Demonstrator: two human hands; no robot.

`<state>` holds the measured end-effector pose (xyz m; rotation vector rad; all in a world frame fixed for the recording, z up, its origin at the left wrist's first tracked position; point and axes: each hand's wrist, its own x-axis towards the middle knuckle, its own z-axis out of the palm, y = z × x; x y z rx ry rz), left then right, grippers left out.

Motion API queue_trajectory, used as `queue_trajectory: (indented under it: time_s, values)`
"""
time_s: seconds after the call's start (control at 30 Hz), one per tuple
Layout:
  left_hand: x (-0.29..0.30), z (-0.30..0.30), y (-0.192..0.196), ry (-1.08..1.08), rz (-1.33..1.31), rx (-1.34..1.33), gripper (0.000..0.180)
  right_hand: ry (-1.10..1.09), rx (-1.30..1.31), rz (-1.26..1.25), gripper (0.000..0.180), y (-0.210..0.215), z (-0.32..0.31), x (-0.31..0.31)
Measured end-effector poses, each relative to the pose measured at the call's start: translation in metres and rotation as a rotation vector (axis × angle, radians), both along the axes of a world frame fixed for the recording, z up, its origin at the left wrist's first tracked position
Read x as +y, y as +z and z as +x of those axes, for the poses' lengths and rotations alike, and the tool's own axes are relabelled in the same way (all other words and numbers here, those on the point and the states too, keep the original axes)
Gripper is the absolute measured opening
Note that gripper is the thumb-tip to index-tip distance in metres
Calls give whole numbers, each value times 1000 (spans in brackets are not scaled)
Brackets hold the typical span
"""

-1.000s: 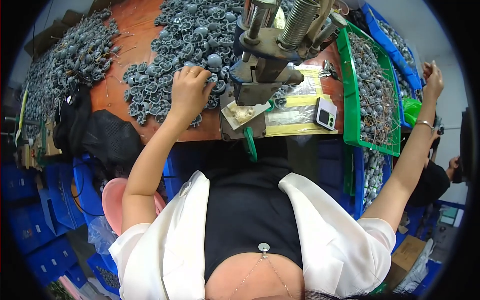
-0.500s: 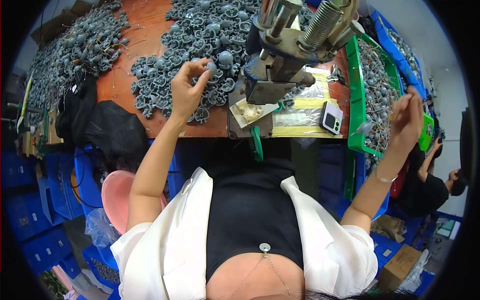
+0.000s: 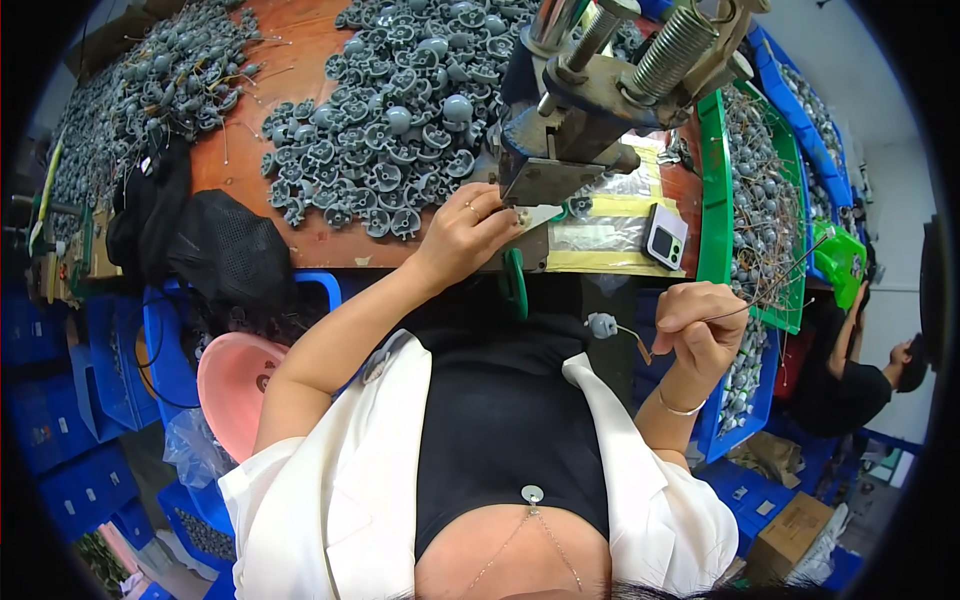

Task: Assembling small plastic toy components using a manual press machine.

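Across the orange bench, grey caps are lying in a broad pile, many of them hollow side up. Farther left, a wired heap is spreading, with thin leads sticking out. Right of the caps a press is standing, a green hook hanging at its front. The left hand is resting at the press, its fingers drawn close together and their tips under the press head; whether they are gripping anything, one cannot tell. The right hand is pinching narrowly on the wire of a grey part, whose body is hanging in the air left of that hand, below the bench edge. A thin lead is also slanting from the hand up to the right, in front of a green tray full of wired parts. Between press and tray, a phone is lying near yellow tape. At the far right, a co-worker in black is facing away from the bench.
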<state>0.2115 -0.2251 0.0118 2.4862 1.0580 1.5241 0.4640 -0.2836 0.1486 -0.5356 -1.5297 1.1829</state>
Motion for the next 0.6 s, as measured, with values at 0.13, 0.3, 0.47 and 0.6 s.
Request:
queue_trajectory:
  time_s: [0.13, 0.3, 0.47, 0.6]
  values:
    - [-5, 1, -3, -31, -85, -66, 23, -7, -44, -65, 18, 2, -7, -1]
    - [-10, 3, -2, 60, -13, 21, 24, 19, -30, -90, 18, -7, -15, 2]
    - [-13, 8, 7, 25, -413, -301, 15, 44, -83, -90, 15, -10, -24, 1]
    - [-13, 7, 20, 52, -409, -201, 12, 68, -104, -100, 13, -10, -26, -1]
